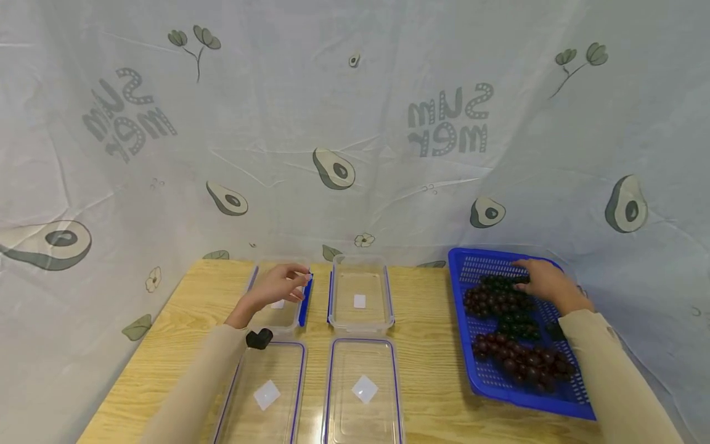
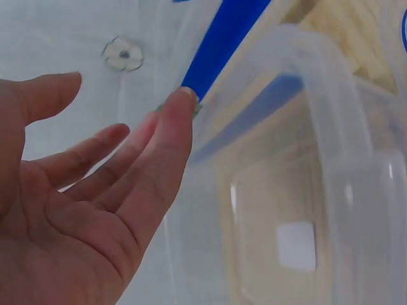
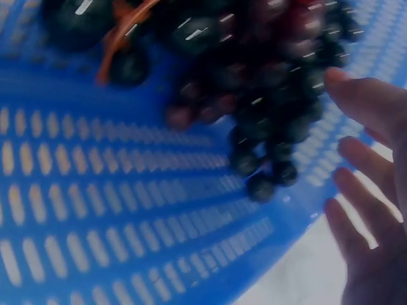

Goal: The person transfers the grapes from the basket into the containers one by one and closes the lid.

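My left hand is over the back left clear plastic box, fingers loosely bent and nothing in them. In the left wrist view a fingertip overlaps the end of the box's blue clip flap; whether it touches, I cannot tell. At the right, my right hand reaches over the far right part of a blue basket. Bunches of dark red grapes and dark green grapes lie inside. The right wrist view shows its fingers apart, beside the dark grapes, gripping none.
Another clear box with blue side clips stands at the back middle. Two clear lids with blue-lined edges, a left lid and a right lid, lie in front of the boxes. A printed curtain hangs behind the wooden table.
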Available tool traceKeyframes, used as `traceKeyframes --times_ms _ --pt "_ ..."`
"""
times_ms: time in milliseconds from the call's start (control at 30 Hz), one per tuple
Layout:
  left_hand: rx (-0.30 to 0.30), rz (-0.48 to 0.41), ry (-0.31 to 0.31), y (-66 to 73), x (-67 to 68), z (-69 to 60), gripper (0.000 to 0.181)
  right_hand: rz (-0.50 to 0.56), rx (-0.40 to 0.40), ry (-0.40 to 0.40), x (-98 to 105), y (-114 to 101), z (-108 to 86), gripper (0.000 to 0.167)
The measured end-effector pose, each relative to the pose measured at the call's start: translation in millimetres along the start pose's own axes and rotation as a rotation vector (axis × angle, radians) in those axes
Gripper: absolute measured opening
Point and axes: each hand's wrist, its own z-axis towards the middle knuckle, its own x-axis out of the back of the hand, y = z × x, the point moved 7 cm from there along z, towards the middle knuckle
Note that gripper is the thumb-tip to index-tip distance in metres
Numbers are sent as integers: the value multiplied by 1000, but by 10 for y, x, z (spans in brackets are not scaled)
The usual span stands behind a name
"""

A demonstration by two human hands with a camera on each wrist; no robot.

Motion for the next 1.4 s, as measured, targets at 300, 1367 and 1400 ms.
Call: traceKeyframes --times_ms 300,1367,1400 --pt "54 -89 -40 -18 -307 225 65 -30 -17 -39 -132 19 75 62" --pt "112 -207 45 -119 -587 434 64 -29 -100 -146 -344 -37 116 46" --pt "118 -200 51 -117 -586 432 64 -31 -95 -142 -347 -39 112 45"
